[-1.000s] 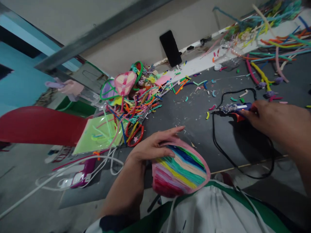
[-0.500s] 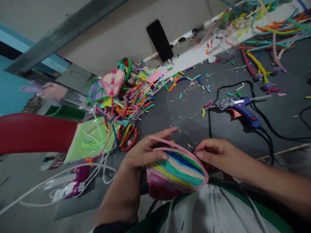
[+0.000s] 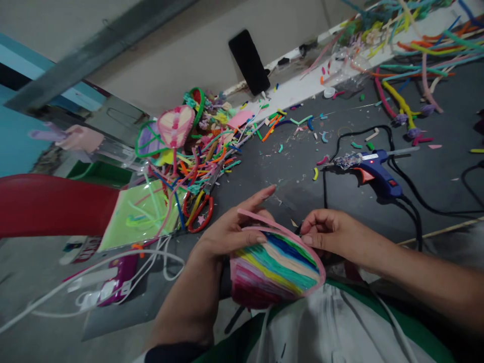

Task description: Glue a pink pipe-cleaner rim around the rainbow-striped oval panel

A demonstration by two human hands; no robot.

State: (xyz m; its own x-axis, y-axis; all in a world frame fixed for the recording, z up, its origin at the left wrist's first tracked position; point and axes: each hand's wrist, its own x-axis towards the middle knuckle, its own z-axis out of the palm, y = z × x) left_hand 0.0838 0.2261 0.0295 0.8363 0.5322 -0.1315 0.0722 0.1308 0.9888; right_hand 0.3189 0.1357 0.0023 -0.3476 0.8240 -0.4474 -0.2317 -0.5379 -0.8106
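A striped craft piece (image 3: 278, 267), built of rows of coloured pipe cleaners from dark red through yellow and teal to blue, is held low in front of my body. My left hand (image 3: 232, 232) grips its far left side, thumb on top and index finger stretched outward. Along its edge runs a pink pipe cleaner (image 3: 260, 218), whose loose end stands apart from the piece near my left hand. My right hand (image 3: 327, 232) pinches the pink edging at the far right side with curled fingers. The underside of the piece is hidden.
A blue glue gun (image 3: 374, 169) with a lit red light lies on the dark table, its black cord looping around it. Red-handled scissors (image 3: 200, 214) lie by a heap of pipe cleaners (image 3: 212, 156). A phone (image 3: 249, 63) leans on the wall. White cables cross a purple power strip (image 3: 123, 282).
My right hand has shifted slightly left along the pink edging, its fingers curled a little more. The left hand keeps its grip, and the piece has barely moved.
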